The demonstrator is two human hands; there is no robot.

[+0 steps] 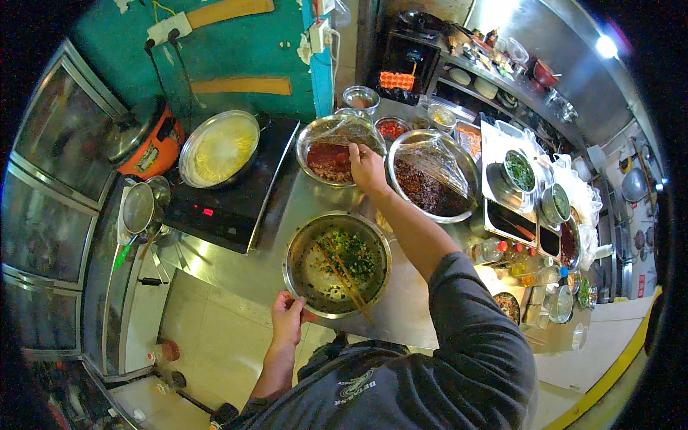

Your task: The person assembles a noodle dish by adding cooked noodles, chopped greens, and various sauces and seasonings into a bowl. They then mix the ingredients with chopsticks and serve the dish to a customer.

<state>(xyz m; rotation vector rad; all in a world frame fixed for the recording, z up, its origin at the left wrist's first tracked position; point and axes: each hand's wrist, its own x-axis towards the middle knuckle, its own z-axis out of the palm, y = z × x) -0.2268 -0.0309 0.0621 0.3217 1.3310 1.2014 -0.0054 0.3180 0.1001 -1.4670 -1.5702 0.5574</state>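
My left hand [288, 317] pinches the near rim of a large steel mixing bowl [290, 271], which holds chopped green herbs [355, 252] and a pair of wooden chopsticks [344, 279]. Farther forward, my right hand [367, 167] is over the right side of a steel bowl of reddish minced food [330, 161], its back part covered by cling film. The fingers look closed around something small that the hand mostly hides; I cannot tell what. Right of that hand stands another steel bowl with a dark, coarse food [430, 188], also partly under cling film [438, 161].
On the left, a pot of yellow noodles in pale liquid [226, 148] stands on a black induction cooker [226, 215]. An orange cooker [148, 145] is behind it, strainers [138, 207] nearer. Bottles [489, 250], steel containers and a bowl of greens [519, 171] crowd the right side.
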